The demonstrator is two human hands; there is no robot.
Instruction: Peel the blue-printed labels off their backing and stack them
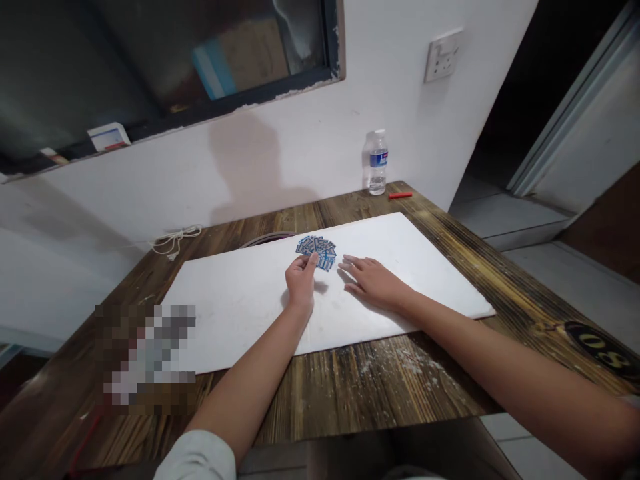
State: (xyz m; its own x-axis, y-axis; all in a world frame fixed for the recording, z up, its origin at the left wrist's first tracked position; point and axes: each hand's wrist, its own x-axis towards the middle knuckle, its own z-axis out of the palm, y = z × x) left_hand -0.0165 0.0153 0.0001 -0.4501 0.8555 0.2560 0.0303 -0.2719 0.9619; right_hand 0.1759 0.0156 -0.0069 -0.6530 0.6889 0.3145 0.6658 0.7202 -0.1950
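L hand (300, 280), thumb atop card fan (323, 247); R hand (373, 280) palm-down nearby

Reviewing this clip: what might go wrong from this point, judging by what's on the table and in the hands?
Cards may slip: the left hand alone pinches the fan of small cards, which is spread wide, while the right hand is beside it, not supporting it.
The red stick-like item lies near the edge of the table; a bump could perhaps send it off, though neither hand is near it.
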